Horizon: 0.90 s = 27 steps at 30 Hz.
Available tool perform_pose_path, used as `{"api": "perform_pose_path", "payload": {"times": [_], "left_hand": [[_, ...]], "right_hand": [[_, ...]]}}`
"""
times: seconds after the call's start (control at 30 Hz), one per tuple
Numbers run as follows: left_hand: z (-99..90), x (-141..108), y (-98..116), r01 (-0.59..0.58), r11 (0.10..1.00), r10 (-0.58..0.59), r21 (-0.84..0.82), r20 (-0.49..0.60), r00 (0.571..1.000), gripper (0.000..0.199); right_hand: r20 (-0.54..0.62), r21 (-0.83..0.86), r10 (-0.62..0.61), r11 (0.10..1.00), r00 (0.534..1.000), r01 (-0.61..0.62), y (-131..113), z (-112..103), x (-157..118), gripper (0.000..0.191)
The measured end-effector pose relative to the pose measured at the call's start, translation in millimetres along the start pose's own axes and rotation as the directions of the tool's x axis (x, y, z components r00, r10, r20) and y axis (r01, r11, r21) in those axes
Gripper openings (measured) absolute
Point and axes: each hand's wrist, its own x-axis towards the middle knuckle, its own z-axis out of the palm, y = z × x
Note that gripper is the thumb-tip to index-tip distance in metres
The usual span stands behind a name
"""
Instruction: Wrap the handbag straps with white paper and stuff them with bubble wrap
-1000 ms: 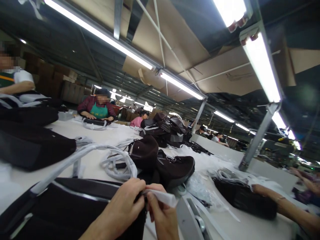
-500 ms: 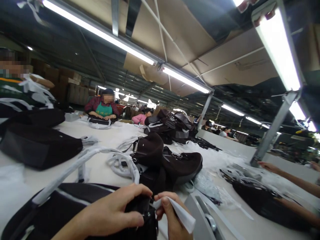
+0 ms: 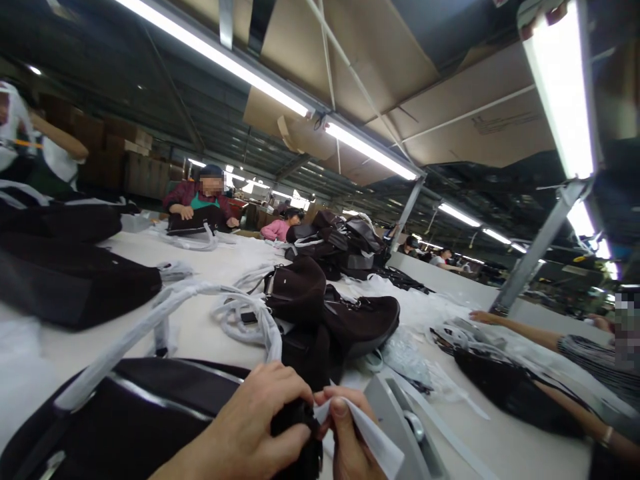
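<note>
With a clock face laid over the view, the black bag (image 3: 150, 433) lies between seven and eight o'clock, its white-wrapped handle (image 3: 115, 350) arching up over its far side. The left hand (image 3: 255, 420), at seven, closes thumb and fingers on the bag's near-right end; the right hand (image 3: 347, 443), almost at six, pinches a thin white sheet (image 3: 377, 437) whose inner tip meets that end. Whether the sheet wraps round anything there is hidden by the fingers. The bag looks soft-sided and fairly light, likely to sag if gripped mid-panel, so its firmer end or the handle seems the better hold, though the handle's wrapping may slip. The sheet seems feather-light, easily creased or torn, and best taken close to the bag. A grey dispenser-like block (image 3: 400, 420) sits at five, just beside the right hand.
</note>
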Motion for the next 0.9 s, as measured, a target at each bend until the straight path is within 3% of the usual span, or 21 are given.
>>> {"api": "perform_pose_path", "payload": {"times": [0.17,0.33,0.53,0.73,0.83,0.9], "left_hand": [[8.9,1.2,-7.7,-0.101,0.992,0.101,0.079,0.001,0.995,0.021],[10.2,1.0,-15.0,-0.026,1.0,0.026,0.001,-0.035,0.999,0.02],[5.2,1.3,-12.9,0.022,1.0,-0.022,-0.006,-0.008,1.0,0.019],[7.3,-0.5,-19.1,0.067,0.997,-0.069,-0.035,-0.053,0.996,0.025],[8.1,-1.2,-21.8,0.049,0.997,-0.053,-0.058,-0.063,0.997,0.036],[6.2,-0.5,-20.4,0.037,0.997,-0.04,-0.063,-0.045,0.998,0.028]], "right_hand": [[0.003,0.049,0.017,0.999,1.0,-0.017,3.0,-1.6,0.1,0.045],[0.092,0.139,0.021,0.99,0.996,-0.033,14.6,-5.1,0.3,0.039],[0.098,0.294,0.168,0.937,0.981,-0.19,23.3,-5.1,-2.2,0.045],[0.097,0.149,0.205,0.965,0.974,-0.217,28.5,-8.1,-0.2,0.046],[0.092,0.045,0.158,0.986,0.983,-0.162,28.4,-8.1,1.7,0.045],[0.084,-0.038,0.119,0.992,0.989,-0.116,25.4,-7.4,3.1,0.042]]}}
